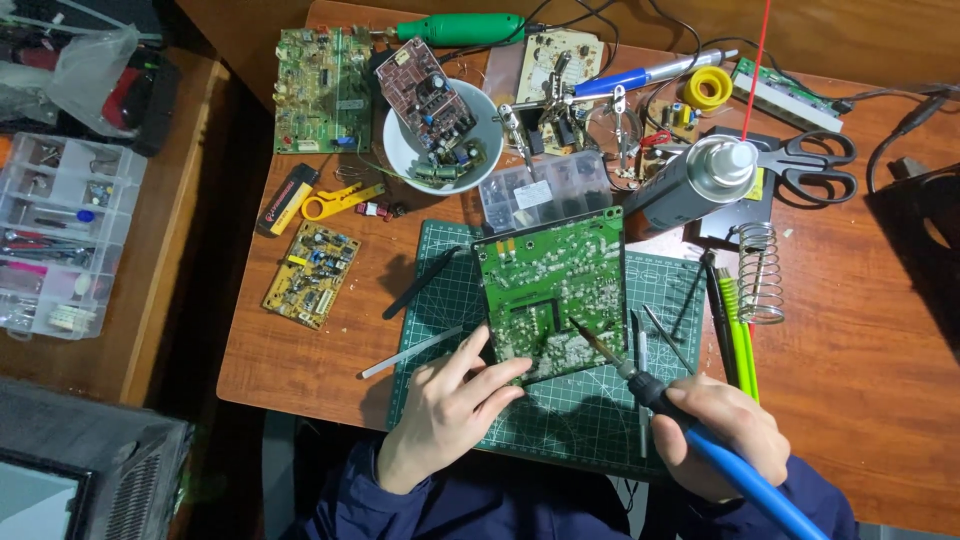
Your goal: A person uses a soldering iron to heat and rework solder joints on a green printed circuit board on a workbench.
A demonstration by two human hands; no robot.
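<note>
Steadying the green circuit board (pixel 548 290) with spread fingers, left hand (pixel 448 415); right hand (pixel 722 432) at four o'clock clenches soldering iron (pixel 640 385), tip on board, work midway.

Green circuit board (pixel 548 290) under my left hand (pixel 440 410): glossy lacquer, dull grey solder spots. Cutting mat (pixel 590 420): matt green rubbery plastic. Soldering iron (pixel 690 430) in my right hand (pixel 718 432): smooth blue plastic handle, dark metal tip. Table (pixel 850 330): smooth brown wood. Spray can (pixel 690 180): shiny metal. Bowl (pixel 400 150): glossy white.
</note>
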